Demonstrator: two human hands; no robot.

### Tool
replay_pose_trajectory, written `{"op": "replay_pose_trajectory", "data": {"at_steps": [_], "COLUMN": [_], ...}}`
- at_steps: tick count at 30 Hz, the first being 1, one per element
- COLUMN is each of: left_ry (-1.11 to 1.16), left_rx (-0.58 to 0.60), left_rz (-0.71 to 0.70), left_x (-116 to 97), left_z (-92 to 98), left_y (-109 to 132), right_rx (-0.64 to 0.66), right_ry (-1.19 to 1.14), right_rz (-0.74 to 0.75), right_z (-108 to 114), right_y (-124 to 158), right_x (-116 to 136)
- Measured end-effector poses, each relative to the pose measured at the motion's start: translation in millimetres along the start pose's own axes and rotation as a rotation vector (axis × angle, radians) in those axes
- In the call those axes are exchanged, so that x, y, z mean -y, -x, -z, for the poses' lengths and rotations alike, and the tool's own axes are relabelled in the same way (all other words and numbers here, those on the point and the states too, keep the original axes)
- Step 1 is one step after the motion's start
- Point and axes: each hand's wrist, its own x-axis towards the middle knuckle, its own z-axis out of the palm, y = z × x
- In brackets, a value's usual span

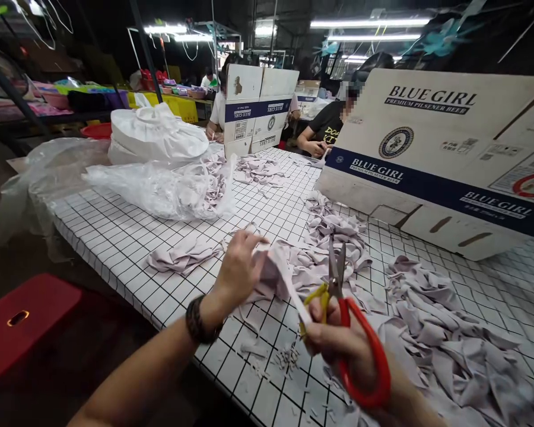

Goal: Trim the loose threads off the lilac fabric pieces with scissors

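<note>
My right hand [351, 344] is closed around scissors [337, 276], one handle loop red and the other yellow, with the blades pointing up and slightly apart. Its thumb and finger also pinch one end of a pale mauve fabric strip [289, 284]. The strip stretches up to my left hand [240, 267], whose fingers are closed on the other end; part of that grip is hidden. Beyond the strip lies a heap of similar fabric pieces [333, 228]. Small trimmed scraps [287, 357] are scattered on the table below my hands.
A larger fabric pile [445, 332] covers the right of the checked table [133, 261]. Cardboard beer cartons [440, 136] stand as screens at the back right and middle. A clear plastic bag [160, 187] lies back left, and a red stool [26, 326] stands beside the table. People sit across.
</note>
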Motion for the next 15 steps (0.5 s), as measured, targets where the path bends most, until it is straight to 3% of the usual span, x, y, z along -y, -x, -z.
{"op": "replay_pose_trajectory", "data": {"at_steps": [1, 3, 5, 7, 11, 12, 15], "left_ry": [0.094, 0.407, 0.707, 0.949, 1.219, 1.254, 1.294], "left_rx": [0.067, 0.379, 0.508, 0.427, 0.044, 0.035, 0.189], "left_rz": [0.184, 0.580, 0.870, 1.046, 1.216, 1.252, 1.309], "left_x": [1, 6, 9, 5, -8, -10, -9], "left_z": [-3.1, -10.1, -18.7, -27.9, -36.1, -35.3, -30.8], "left_y": [20, 60, 94, 116, 133, 135, 135], "right_rx": [-0.038, -0.055, -0.057, -0.073, -0.115, -0.119, -0.117], "right_ry": [-0.033, -0.064, -0.056, 0.008, 0.140, 0.149, 0.150], "right_rz": [-0.008, -0.038, -0.065, -0.071, -0.029, -0.024, -0.028], "right_z": [-4, -10, -14, -16, -15, -14, -11], "right_y": [7, 16, 22, 25, 26, 26, 26], "right_x": [-16, -45, -66, -79, -90, -93, -107]}}
